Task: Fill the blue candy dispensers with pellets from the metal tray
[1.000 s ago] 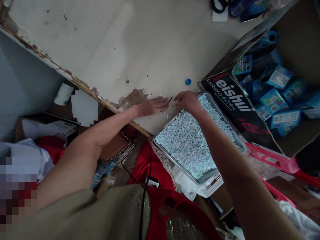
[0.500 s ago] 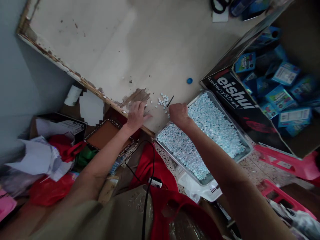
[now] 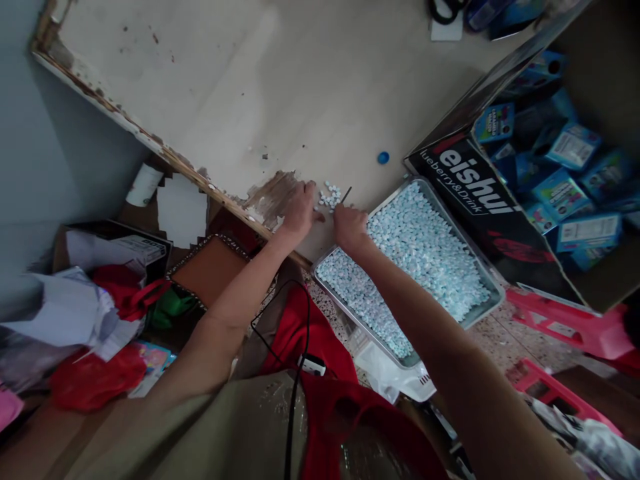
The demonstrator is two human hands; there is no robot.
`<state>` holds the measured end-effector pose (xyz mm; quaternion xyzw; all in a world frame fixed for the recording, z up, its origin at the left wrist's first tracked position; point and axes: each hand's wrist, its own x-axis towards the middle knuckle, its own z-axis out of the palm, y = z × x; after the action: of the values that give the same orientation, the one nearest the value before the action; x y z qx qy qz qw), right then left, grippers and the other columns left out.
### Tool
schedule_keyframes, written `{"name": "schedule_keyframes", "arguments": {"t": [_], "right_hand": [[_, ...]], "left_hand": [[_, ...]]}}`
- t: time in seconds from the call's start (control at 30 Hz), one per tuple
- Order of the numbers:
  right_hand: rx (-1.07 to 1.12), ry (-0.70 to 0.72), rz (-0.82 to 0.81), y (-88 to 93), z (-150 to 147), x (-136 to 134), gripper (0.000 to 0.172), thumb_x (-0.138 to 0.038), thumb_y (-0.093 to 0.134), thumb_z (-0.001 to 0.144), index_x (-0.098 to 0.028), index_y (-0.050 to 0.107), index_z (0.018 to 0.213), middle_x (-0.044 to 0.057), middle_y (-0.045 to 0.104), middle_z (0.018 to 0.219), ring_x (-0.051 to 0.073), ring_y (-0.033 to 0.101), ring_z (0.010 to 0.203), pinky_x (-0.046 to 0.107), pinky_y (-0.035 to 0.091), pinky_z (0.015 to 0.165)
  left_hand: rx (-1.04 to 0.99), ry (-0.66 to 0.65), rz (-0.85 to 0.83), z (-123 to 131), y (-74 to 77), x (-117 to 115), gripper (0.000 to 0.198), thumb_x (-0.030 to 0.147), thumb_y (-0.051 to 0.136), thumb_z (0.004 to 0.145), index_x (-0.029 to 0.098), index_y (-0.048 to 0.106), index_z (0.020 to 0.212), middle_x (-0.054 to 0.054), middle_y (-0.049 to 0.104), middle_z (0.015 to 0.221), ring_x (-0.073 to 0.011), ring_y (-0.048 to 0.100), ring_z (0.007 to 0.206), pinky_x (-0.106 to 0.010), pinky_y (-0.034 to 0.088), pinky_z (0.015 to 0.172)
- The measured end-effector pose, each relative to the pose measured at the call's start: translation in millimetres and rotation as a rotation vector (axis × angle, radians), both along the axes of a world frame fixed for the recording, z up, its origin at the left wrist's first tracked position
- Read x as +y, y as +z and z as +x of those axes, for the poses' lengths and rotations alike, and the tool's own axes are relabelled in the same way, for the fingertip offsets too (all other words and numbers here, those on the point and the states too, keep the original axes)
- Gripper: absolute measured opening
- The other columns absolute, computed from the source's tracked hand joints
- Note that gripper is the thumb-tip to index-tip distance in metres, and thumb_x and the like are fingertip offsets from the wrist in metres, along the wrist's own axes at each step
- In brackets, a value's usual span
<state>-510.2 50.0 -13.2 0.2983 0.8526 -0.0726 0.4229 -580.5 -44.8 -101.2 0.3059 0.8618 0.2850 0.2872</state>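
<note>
Several small, round, pale blue-white tablets (image 3: 330,195) lay in a loose cluster on the worn cream-coloured tabletop (image 3: 320,80), between the fingers of the two hands and slightly beyond them. The left hand (image 3: 300,210) arched beside the cluster, its fingers bent and its thumb apart from them, with a modest gap between and nothing visible in it. The right hand (image 3: 350,227) was curled, its fingers drawn in narrow; a thin dark stick (image 3: 347,195) jutted out just beyond them, though whether they gripped it could not be told. Just left of the left fingers was a rough patch of bare brown wood (image 3: 273,197). Right of the right fingers, partly under that forearm, a shallow rectangular metal tray (image 3: 483,315) held a broad heap of similar tablets. Farther out from the right fingers lay a round blue plastic cap (image 3: 383,157), and well to their right stood a black printed cardboard carton (image 3: 465,180) containing small blue boxes (image 3: 560,197).
</note>
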Motion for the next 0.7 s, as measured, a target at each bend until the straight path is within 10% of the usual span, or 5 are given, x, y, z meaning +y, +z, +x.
{"name": "schedule_keyframes", "arguments": {"t": [0.27,0.47,0.7], "right_hand": [[0.325,-0.28,0.002,-8.0,-7.0,18.2,0.044,-0.035,0.071,0.097,-0.019,0.058,0.136,0.016,0.079,0.122,0.033,0.076,0.116,0.04,0.057,0.094],[0.33,0.063,-0.116,-3.7,-12.8,56.3,0.078,-0.013,0.084,0.078,-0.021,0.051,0.149,0.019,0.056,0.155,0.034,0.071,0.123,0.037,0.055,0.095],[0.349,0.143,-0.179,-14.2,-24.9,51.1,0.046,-0.006,0.056,0.094,-0.016,0.056,0.139,0.019,0.06,0.146,0.03,0.069,0.119,0.036,0.051,0.095]], "left_hand": [[-0.045,-0.083,0.1,-21.4,-16.7,-9.7,0.086,0.011,0.096,0.065,0.022,0.057,0.14,-0.015,0.064,0.133,-0.0354,0.072,0.113,-0.049,0.061,0.097],[-0.037,0.022,-0.035,-1.9,1.0,2.4,0.087,0.015,0.101,0.063,0.017,0.053,0.136,-0.02,0.06,0.137,-0.0451,0.071,0.121,-0.054,0.058,0.102],[-0.09,0.145,0.006,-2.7,-9.3,27.1,0.037,0.011,0.079,0.08,0.017,0.062,0.113,-0.014,0.07,0.116,-0.0366,0.071,0.115,-0.05,0.055,0.104]]}}
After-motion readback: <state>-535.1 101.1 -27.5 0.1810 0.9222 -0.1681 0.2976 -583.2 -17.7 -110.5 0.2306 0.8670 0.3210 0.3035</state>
